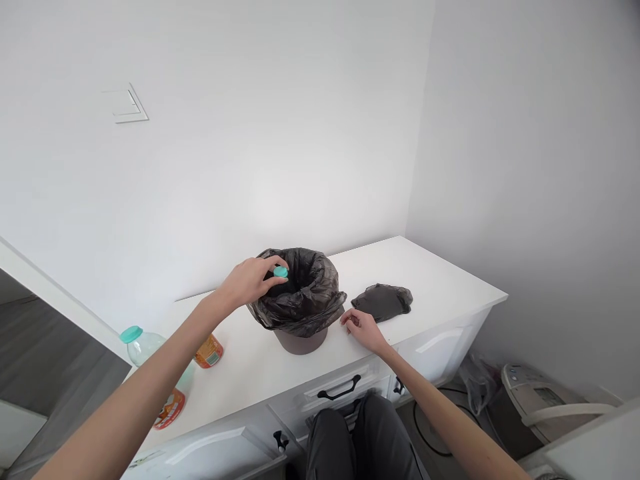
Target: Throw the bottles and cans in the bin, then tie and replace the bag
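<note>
My left hand (254, 283) is over the mouth of a small bin, its thumb and fingers closed on a teal bottle cap (281, 272). Whether a bottle hangs beneath the cap is hidden. The brown-grey bin (301, 343) stands upright, lined with a black plastic bag (320, 303) folded over its rim. Just right of the bin, my right hand (364, 329) rests low over the cabinet top, fingers loosely curled and apart, nothing visible in them. Close behind it lies a folded black plastic bag (384, 302).
On the left, partly behind my left forearm, stand a clear bottle with a teal cap (131, 335) and an orange container (209, 351). The white cabinet (440, 280) backs onto a wall. A grey appliance (537, 407) and a black cable (425, 433) are at lower right.
</note>
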A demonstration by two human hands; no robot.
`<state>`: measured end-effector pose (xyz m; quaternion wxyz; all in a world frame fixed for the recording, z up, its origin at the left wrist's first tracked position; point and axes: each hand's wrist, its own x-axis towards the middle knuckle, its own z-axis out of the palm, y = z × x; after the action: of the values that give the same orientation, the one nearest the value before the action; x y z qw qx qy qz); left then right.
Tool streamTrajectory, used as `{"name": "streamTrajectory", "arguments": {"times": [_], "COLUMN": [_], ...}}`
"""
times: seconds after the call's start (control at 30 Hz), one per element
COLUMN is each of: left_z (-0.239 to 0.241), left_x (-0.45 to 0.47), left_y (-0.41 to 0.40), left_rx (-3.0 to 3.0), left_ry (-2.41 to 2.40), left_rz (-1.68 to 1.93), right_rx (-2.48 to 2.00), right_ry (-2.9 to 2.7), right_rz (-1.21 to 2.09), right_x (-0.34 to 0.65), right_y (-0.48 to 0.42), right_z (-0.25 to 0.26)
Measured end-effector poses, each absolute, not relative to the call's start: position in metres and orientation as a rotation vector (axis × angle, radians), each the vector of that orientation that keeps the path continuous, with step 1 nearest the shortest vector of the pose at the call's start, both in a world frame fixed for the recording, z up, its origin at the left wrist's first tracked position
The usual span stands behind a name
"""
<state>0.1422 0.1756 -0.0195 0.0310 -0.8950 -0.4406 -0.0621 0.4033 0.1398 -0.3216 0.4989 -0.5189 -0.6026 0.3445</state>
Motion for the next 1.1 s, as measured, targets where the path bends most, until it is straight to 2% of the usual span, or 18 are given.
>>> {"name": "streamTrajectory", "arguments": {"times": [0.23,0.43,0.63,0.8,0.87,1.0,1.1], "left_z": [-0.028,-0.039,-0.061,-0.079,-0.081,-0.072,-0.059], "left_x": [0.131,0.117,0.093,0.07,0.066,0.072,0.085], "left_y": [0.191,0.193,0.203,0.209,0.21,0.214,0.224], "left_rx": [-2.951,-2.919,-2.878,-3.052,-2.928,-2.585,-2.603], "left_ry": [-1.436,-1.452,-1.774,-2.171,-2.314,-2.085,-1.832], "left_rz": [-0.128,-0.475,-0.91,-0.867,-0.912,-1.177,-1.169], "right_rx": [-1.264,-1.267,-1.281,-1.289,-1.297,-1.311,-1.303], "right_ry": [-1.462,-1.459,-1.457,-1.46,-1.454,-1.45,-1.46], "right_rz": [0.831,0.845,0.843,0.84,0.846,0.834,0.82], "right_x": [0.402,0.401,0.399,0.397,0.397,0.396,0.396], "right_y": [0.139,0.137,0.137,0.137,0.136,0.135,0.137], "right_z": [-0.319,-0.317,-0.318,-0.317,-0.316,-0.316,-0.319]}}
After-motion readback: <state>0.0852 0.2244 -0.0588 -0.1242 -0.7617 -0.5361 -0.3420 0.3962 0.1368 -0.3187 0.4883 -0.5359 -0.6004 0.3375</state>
